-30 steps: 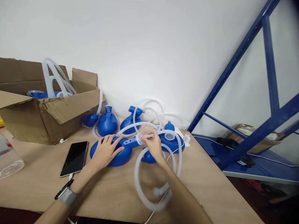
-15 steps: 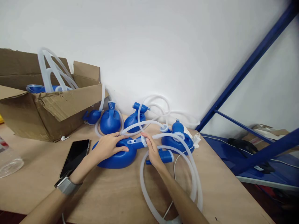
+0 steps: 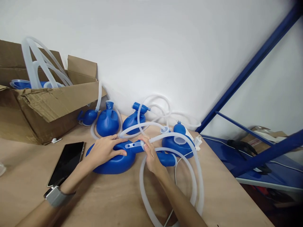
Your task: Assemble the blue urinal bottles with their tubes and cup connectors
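Note:
A blue plastic vessel (image 3: pixel 113 159) with a long neck lies on the wooden table (image 3: pixel 111 198). My left hand (image 3: pixel 104 150) rests on top of its body, fingers curled over it. My right hand (image 3: pixel 149 154) grips the neck's end where a translucent white tube (image 3: pixel 196 170) joins it. The tube loops in large coils toward the table's near edge.
Several more blue vessels (image 3: pixel 107 118) with white tubing stand by the wall. An open cardboard box (image 3: pixel 44 108) holding tubes and blue parts sits at left. A black phone (image 3: pixel 66 162) lies on the table. Blue shelving (image 3: pixel 258 56) rises at right.
The view has shifted slightly right. My right hand has slid down along the neck toward the tube joint; the tube loop has settled lower. My left hand stays on the vessel.

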